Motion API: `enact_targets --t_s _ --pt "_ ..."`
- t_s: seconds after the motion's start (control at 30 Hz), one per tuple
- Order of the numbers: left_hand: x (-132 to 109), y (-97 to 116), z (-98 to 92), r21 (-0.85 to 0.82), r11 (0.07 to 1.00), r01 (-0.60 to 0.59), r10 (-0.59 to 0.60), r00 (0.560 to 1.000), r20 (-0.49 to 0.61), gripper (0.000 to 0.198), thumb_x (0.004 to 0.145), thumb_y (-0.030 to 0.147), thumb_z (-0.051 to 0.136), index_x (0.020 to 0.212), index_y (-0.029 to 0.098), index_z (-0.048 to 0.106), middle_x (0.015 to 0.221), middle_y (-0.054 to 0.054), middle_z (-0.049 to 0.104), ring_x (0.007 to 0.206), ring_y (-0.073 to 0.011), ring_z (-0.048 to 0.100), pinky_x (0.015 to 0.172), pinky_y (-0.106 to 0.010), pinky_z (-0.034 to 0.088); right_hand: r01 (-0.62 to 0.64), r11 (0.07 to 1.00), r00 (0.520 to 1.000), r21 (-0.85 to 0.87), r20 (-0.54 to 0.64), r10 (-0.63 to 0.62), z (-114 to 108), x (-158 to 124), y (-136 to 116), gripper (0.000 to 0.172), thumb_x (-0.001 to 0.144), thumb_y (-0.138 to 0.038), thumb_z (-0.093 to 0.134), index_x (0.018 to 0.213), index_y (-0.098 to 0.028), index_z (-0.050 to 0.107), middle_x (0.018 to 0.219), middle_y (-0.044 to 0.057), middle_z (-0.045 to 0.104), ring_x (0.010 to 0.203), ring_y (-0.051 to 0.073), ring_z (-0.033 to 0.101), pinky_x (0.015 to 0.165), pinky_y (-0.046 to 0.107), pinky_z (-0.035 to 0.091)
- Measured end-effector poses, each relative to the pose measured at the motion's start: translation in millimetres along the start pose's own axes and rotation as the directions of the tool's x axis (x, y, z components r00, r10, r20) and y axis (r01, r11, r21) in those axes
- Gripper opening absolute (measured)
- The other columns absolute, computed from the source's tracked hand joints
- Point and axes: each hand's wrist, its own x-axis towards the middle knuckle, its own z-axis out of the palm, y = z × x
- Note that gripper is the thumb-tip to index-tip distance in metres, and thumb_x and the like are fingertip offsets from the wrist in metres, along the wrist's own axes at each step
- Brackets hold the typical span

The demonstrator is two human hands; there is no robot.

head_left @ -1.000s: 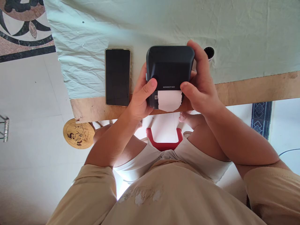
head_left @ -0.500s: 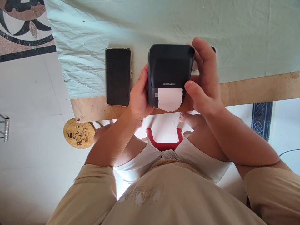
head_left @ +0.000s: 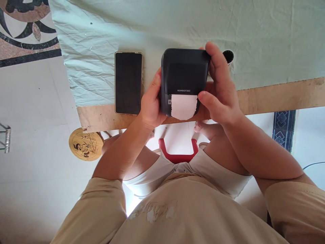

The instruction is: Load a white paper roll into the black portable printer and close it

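Observation:
A black label printer (head_left: 186, 69) marked NIIMBOT is held over the table's near edge. White paper (head_left: 184, 107) sticks out of its lower front, with a ragged edge. My left hand (head_left: 153, 103) wraps its left side, the fingers hidden underneath. On the right side, my right hand (head_left: 221, 91) is closed around it, thumb beside the paper and fingertips at the upper right corner. Partly hidden behind my right fingers is a small white round thing with a dark top (head_left: 228, 57). A phone (head_left: 128, 83) with a dark screen lies left of my left hand.
A pale green cloth (head_left: 266, 44) covers the table, leaving a bare wooden edge (head_left: 279, 93) towards me. Below it stand a round wooden stool (head_left: 85, 144) with a panda design and a red U-shaped frame (head_left: 179, 158) between my legs.
My right thumb has slid slightly left towards the paper, and the right fingers have shifted left and down, uncovering more of the dark-topped thing. The printer has barely moved.

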Motion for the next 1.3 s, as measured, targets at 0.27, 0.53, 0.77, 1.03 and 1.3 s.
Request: enact_targets --t_s 0.27,0.53,0.77,1.03,1.3 --pt "1 2 1.5 -0.081 0.997 -0.012 0.014 1.0 0.025 0.029 0.092 0.041 0.039 0.098 0.024 0.061 0.094 0.002 0.072 0.121 -0.0219 0.058 0.103 -0.034 0.046 -0.006 0.998 0.999 0.062 0.049 0.003 -6 3 -3 0.079 0.077 -0.038 0.058 0.145 -0.038 0.018 0.152 0.0 0.029 0.112 0.023 0.056 0.06 0.027 0.056" --pt "-4 6 9.5 -0.045 0.999 -0.023 0.029 0.991 0.134 0.028 0.092 0.039 0.039 0.097 0.02 0.059 0.095 -0.002 0.071 0.108 -0.0216 0.063 0.094 -0.035 0.05 0.093 0.996 0.957 -0.008 -0.276 -0.092 -9 2 -8 0.056 0.076 -0.053 0.06 0.126 -0.034 0.048 0.105 0.003 0.05 0.06 0.009 0.049 0.044 0.028 0.037" --pt "0 -1 -3.3 0.077 0.997 -0.002 -0.012 0.983 0.183 0.025 0.086 0.044 0.051 0.105 0.031 0.061 0.106 0.0 0.067 0.108 -0.0229 0.062 0.087 -0.034 0.051 0.074 0.997 0.853 0.034 -0.52 -0.045 -3 2 -24 0.017 0.087 -0.04 0.053 0.087 -0.028 0.04 0.094 0.0 0.045 0.061 0.011 0.059 0.044 0.028 0.043" --pt "-4 2 3.4 0.17 0.985 0.011 -0.044 0.98 0.192 0.026 0.086 0.046 0.051 0.108 0.032 0.055 0.112 0.001 0.066 0.112 -0.0224 0.061 0.072 -0.03 0.055 0.048 0.888 0.96 -0.458 -0.225 -0.168 -13 4 -29 0.014 0.08 -0.02 0.056 0.09 -0.026 0.063 0.091 -0.001 0.071 0.069 0.017 0.063 0.057 0.033 0.043" --pt "-8 3 5.6 0.214 0.976 0.028 -0.069 0.98 0.186 0.023 0.086 0.043 0.052 0.109 0.038 0.056 0.113 0.003 0.065 0.106 -0.0223 0.063 0.073 -0.034 0.054 -0.024 0.8 0.999 -0.599 0.01 0.037 -20 6 -39 0.017 0.077 -0.026 0.061 0.093 -0.026 0.062 0.079 -0.001 0.069 0.067 0.02 0.062 0.053 0.032 0.038"
